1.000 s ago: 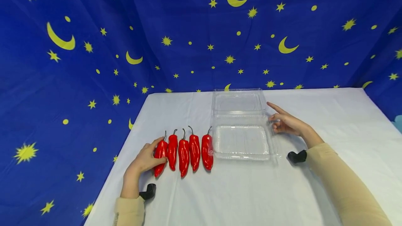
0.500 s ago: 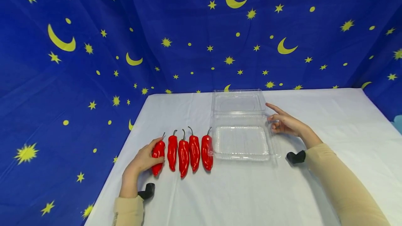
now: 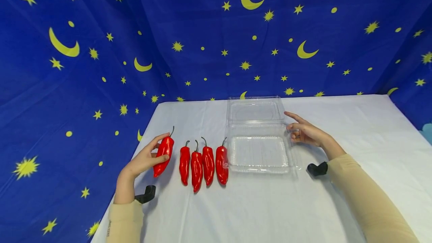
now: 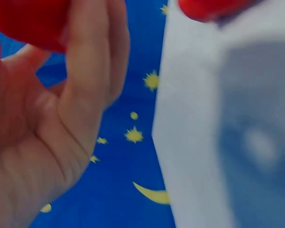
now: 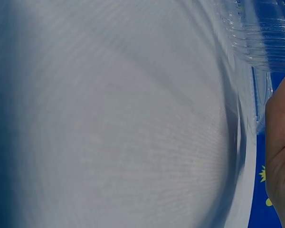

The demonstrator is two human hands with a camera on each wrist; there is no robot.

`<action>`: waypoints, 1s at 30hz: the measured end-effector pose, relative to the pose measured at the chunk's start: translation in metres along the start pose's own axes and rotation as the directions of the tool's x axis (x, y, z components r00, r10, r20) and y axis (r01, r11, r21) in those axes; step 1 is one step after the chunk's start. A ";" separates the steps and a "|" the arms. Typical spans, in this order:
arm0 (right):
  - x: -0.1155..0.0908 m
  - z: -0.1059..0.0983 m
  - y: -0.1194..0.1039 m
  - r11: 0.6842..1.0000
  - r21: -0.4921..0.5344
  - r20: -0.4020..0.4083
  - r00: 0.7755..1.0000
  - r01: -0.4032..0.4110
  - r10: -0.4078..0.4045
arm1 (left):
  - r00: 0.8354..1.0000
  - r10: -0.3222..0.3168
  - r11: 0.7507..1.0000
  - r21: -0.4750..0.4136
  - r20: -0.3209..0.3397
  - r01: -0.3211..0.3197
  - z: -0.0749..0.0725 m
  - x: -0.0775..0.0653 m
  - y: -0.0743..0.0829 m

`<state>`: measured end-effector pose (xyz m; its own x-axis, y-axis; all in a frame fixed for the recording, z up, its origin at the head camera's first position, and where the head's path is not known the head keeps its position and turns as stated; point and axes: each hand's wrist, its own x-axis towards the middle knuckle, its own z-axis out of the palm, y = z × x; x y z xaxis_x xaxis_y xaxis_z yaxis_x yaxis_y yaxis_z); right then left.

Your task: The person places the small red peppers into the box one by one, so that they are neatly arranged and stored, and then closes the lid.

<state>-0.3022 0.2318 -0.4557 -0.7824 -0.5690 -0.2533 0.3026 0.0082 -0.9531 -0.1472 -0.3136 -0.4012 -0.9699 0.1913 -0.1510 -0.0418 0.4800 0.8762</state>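
My left hand (image 3: 143, 159) holds a red chili pepper (image 3: 164, 155) raised over the left side of the table, its thumb on the near side and its stem pointing up. In the left wrist view, fingers curve round that red chili pepper (image 4: 31, 21). Several more red chili peppers (image 3: 197, 168) lie side by side on the cloth, stems away from me. To their right lies a clear plastic clamshell container (image 3: 260, 170) with its lid (image 3: 256, 111) folded back. At the container's right edge, my right hand (image 3: 310, 134) rests with its index finger stretched toward the lid.
A white cloth covers the table (image 3: 260, 209). Behind it and on the left hangs a blue curtain (image 3: 202, 21) with yellow moons and stars. The rightmost pepper (image 3: 221, 164) lies against the container's left rim. Each wrist carries a black mount (image 3: 317, 168).
My left hand has lifted the leftmost chili pepper off the cloth and shifted it left, away from the row. The right hand and the container have stayed in place.
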 end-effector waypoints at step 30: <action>-0.001 -0.001 -0.001 1.000 -0.015 -0.010 1.000 -0.003 0.003 | 0.857 0.320 0.943 -0.224 0.404 -0.246 0.047 0.092 0.103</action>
<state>-0.3024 0.2334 -0.4551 -0.7870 -0.5603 -0.2582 0.2971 0.0225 -0.9546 -0.2294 -0.2061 -0.3464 -0.7479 0.6629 -0.0339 0.1457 0.2139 0.9659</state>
